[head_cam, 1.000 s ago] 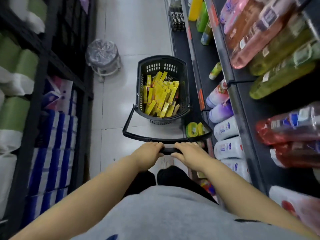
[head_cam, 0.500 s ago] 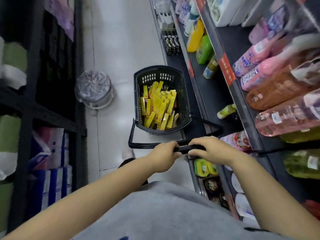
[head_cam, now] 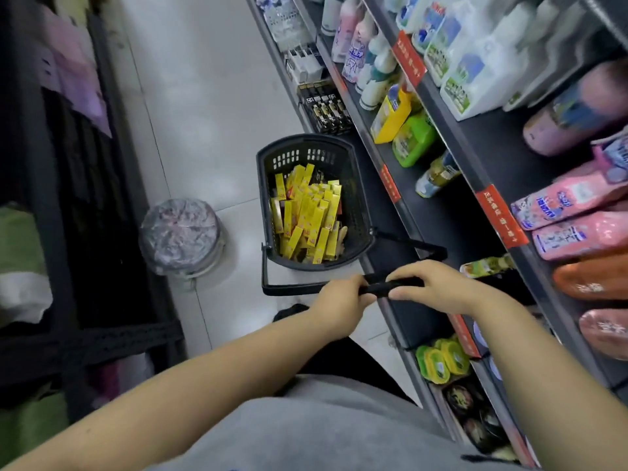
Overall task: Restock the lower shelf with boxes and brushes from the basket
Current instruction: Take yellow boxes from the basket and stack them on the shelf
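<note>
1. Head view looks down a shop aisle, with a grey shirt (head_cam: pixel 323 430) and two bare forearms at the bottom of the frame.
2. A black plastic basket (head_cam: pixel 306 154) stands on the pale tiled floor (head_cam: pixel 204 96) at the centre of the frame, close against the foot of the shelving on the right.
3. Its long black handle (head_cam: pixel 289 285) is swung out toward the person.
4. The left hand (head_cam: pixel 339 300) grips the handle's cross bar with its fingers curled round it.
5. The right hand (head_cam: pixel 431 287) grips the same bar just beside the left, fingers wrapped over the top and thumb underneath.
6. Many yellow boxes (head_cam: pixel 306 212) lie heaped in the basket, most of them lengthwise and overlapping. A pale, narrow item shows at the heap's right edge, too small to name.
7. The lower shelf (head_cam: pixel 413 321) is the dark board at floor level, right of the hands. Black boxes (head_cam: pixel 326 110) stand on it further up the frame, and green-and-yellow packs (head_cam: pixel 441 360) lie on it lower right.
8. Red tags (head_cam: pixel 389 183) mark the shelf edges above it.
9. The higher shelves carry a yellow bottle (head_cam: pixel 390 117), a green container (head_cam: pixel 413 141) and pink pouches (head_cam: pixel 571 202).
10. A round bin (head_cam: pixel 180 232) lined with a crumpled bag stands on the floor left of the basket, apart from it.
11. A dark rack (head_cam: pixel 102 198) fills the left side of the frame, its goods blurred.
</note>
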Available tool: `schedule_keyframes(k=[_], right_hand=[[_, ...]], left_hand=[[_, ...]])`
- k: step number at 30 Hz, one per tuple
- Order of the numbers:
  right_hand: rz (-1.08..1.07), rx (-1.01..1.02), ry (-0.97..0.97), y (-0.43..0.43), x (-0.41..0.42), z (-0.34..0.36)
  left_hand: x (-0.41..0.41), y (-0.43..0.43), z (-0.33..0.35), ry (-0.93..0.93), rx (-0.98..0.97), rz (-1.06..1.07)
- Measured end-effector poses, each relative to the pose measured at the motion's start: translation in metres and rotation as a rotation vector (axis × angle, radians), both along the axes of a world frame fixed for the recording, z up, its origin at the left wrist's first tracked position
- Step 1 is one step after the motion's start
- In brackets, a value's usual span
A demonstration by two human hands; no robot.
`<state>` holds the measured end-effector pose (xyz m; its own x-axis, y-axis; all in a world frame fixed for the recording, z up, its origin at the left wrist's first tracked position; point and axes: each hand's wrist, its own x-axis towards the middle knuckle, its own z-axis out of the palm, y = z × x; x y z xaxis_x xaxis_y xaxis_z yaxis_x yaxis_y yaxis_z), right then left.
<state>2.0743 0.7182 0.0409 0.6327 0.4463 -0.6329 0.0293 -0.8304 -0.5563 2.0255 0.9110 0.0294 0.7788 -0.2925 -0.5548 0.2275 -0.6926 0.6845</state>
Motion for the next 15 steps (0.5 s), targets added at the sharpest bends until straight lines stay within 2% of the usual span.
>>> schedule_keyframes(k=[8, 11, 15], right_hand=[[-0.132, 0.114, -0.227, 0.053, 0.131, 0.008], [-0.175, 0.163, -0.295, 0.080, 0.184, 0.015], [-0.269, 0.176, -0.402, 0.112, 0.248, 0.014]], left_hand=[[0.153, 0.068, 0.015, 0.105, -0.199, -0.004], [0.213, 0.095, 0.022, 0.103, -0.192, -0.003], [0.283, 0.124, 0.032, 0.151, -0.284, 0.110]])
